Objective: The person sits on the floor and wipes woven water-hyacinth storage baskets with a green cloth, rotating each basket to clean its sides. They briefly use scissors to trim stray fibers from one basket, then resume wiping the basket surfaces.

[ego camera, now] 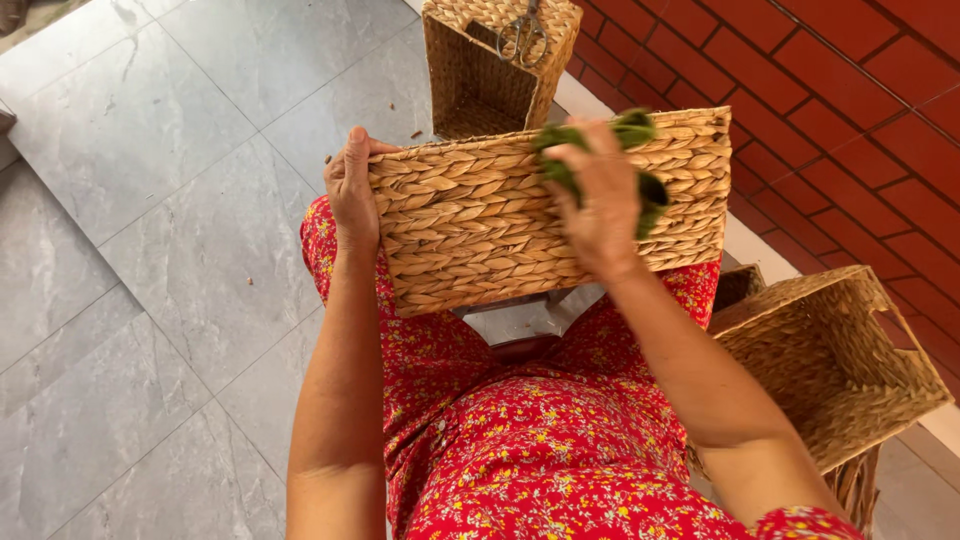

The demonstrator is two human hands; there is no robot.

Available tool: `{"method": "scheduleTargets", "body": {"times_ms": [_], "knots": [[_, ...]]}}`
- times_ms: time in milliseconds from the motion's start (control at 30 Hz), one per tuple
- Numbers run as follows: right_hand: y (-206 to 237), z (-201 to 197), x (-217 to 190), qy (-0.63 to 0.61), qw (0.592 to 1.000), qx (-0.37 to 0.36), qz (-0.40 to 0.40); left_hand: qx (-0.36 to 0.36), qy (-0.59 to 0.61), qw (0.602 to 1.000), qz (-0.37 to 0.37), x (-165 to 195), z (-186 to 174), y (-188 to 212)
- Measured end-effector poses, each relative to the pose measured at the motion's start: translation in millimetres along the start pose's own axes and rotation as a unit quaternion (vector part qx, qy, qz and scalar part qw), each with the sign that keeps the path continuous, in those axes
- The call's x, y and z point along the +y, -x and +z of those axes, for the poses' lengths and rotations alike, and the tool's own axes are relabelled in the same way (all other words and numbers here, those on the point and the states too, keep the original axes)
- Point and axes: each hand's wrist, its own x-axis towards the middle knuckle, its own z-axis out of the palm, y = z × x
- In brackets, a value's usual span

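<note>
The woven basket (500,215) sits across the person's knees, one flat side turned up toward the camera. The left hand (352,190) clamps its left edge, thumb over the rim, fingers wrapped round the corner. The right hand (600,205) presses a bunched green cloth (640,160) against the weave near the top right, fingers closed on it. The two hands are well apart, one at each end.

That steady left grip looks right, since the basket only rests on the lap. Working the cloth along the run of the braid rather than across it would keep it from snagging on loose strands.

A second basket (480,70) stands on the grey floor tiles (180,200) ahead with scissors (522,38) on its rim, and a third basket (830,360) lies tilted at the right.
</note>
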Motion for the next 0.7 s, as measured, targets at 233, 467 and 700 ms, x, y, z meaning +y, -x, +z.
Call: {"method": "scheduleTargets", "body": {"times_ms": [233,467,700], "knots": [[-20,56,-115,-0.098,0.973,-0.158,-0.136,-0.027,0.114,0.991,-0.072,1,-5,2],[-11,24,-60,-0.019,0.97,-0.196,-0.146,0.009,-0.016,1.0,-0.025,-1,-2,6],[5,-85,70,0.14,0.987,-0.072,-0.026,0.015,-0.037,0.999,-0.008,-6,-3,4]]}}
